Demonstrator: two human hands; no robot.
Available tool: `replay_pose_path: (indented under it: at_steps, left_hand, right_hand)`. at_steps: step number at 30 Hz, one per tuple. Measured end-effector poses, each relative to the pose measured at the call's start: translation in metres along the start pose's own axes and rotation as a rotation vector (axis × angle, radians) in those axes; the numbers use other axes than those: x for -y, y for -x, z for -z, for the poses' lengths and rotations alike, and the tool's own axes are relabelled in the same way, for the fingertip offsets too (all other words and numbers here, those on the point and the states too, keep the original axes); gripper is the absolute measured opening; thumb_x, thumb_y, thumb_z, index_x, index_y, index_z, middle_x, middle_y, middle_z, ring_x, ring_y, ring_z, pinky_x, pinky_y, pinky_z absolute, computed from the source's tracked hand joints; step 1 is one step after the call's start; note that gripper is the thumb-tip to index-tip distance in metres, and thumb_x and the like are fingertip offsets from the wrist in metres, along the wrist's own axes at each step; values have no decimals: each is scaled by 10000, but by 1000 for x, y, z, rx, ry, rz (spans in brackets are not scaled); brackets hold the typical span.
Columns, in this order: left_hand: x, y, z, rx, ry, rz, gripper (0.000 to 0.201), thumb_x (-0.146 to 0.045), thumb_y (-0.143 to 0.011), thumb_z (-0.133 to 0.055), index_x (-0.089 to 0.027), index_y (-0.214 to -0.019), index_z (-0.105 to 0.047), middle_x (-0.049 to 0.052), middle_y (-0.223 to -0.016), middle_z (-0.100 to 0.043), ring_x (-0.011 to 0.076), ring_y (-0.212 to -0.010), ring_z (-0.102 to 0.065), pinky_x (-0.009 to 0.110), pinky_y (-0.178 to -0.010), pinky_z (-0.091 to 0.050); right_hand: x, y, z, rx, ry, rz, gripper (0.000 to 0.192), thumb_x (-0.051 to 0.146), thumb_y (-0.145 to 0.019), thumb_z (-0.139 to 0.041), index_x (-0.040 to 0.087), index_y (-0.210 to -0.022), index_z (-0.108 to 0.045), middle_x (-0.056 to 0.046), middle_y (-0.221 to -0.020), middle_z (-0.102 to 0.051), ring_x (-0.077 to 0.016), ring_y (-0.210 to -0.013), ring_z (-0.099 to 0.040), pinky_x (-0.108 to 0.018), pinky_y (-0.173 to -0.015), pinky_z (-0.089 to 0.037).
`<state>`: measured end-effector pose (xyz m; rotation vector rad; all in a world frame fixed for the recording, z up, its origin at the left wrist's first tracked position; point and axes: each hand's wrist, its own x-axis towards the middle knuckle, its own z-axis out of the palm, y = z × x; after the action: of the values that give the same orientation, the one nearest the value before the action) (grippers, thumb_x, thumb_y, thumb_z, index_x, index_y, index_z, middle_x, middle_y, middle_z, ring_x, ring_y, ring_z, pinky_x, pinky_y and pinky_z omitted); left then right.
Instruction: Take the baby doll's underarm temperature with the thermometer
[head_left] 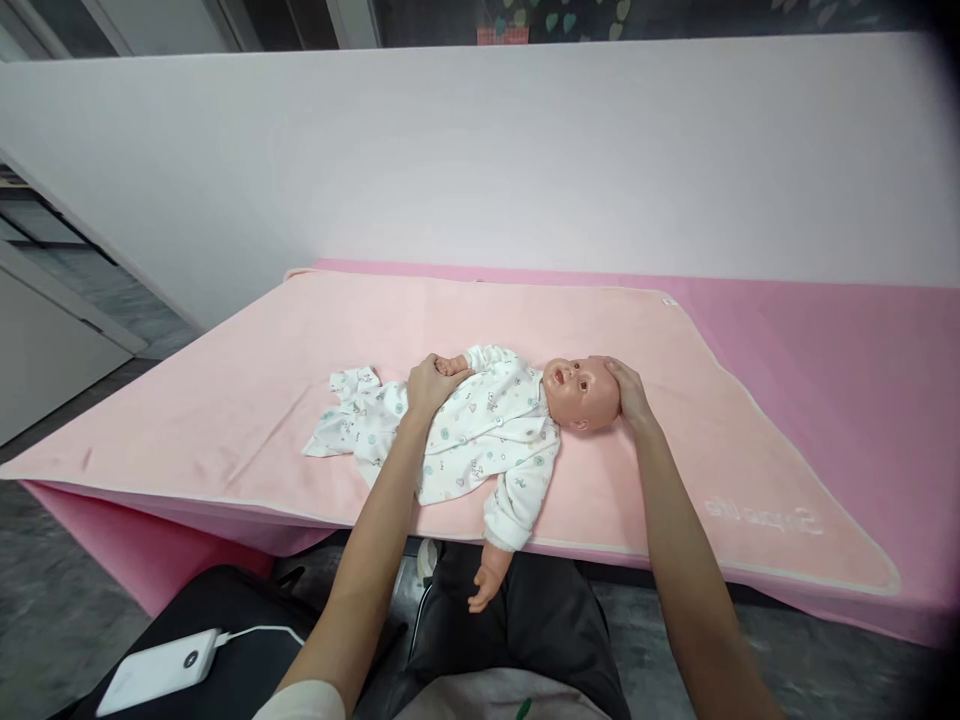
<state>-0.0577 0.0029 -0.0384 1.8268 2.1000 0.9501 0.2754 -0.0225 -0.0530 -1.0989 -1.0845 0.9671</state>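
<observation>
From my feed, the biggest thing is the pale pink blanket (262, 400) spread across a deeper pink table (862, 380), which runs along a white wall (480, 150). The blanket's near edge hangs slightly over the table front.

On the blanket, near its front edge, lies the baby doll (495, 420) on its back, head pointing right, dressed in a white printed romper (480, 430). The romper's legs trail off flat to the left. One sleeved doll arm dangles over the table edge, its bare hand hanging above my lap.

I see my right hand (628, 392) cupped against the top and back of the doll's head (583, 392), fingers curved round the crown, touching it from the right side. My left hand (429, 385) rests on the doll's middle, fingers loosely closed over the far-side doll hand and the romper there; I cannot tell how firm that grip is.

Smallest, lower left on my lap: a white power bank (159, 670) with a white cable (262, 630) plugged in.
</observation>
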Motion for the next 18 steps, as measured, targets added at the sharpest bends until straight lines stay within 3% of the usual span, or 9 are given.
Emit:
replay_pose_path:
  at_steps: [6,12,18]
  left_hand:
    - [1,-1,-2,-26,-159,-192,475,-654,-675,-591,-182,-730,-593,74,-821,-599,225,-805,-546,299,-657,-376]
    - [-1,-2,-2,41,-135,-317,392,-516,-793,-533,-244,-1056,-637,44,-838,-594,212,-813,-550,312,-761,-375]
    - [1,-5,-4,134,5,-398,337,-439,-860,-444,-183,-738,-625,53,-814,-571,178,-762,-538,279,-706,-383]
  right_hand:
    - [-6,-4,5,22,4,3,389,548,-694,-627,206,-872,-683,-35,-889,-707,-240,-910,-635,-387,-852,-497]
    - [-4,-3,4,32,2,-5,364,521,-727,-606,199,-880,-682,-39,-906,-707,-241,-908,-638,-381,-841,-499]
    - [-2,-1,3,24,8,17,352,519,-725,-613,201,-860,-682,-33,-899,-705,-234,-910,-634,-373,-852,-493]
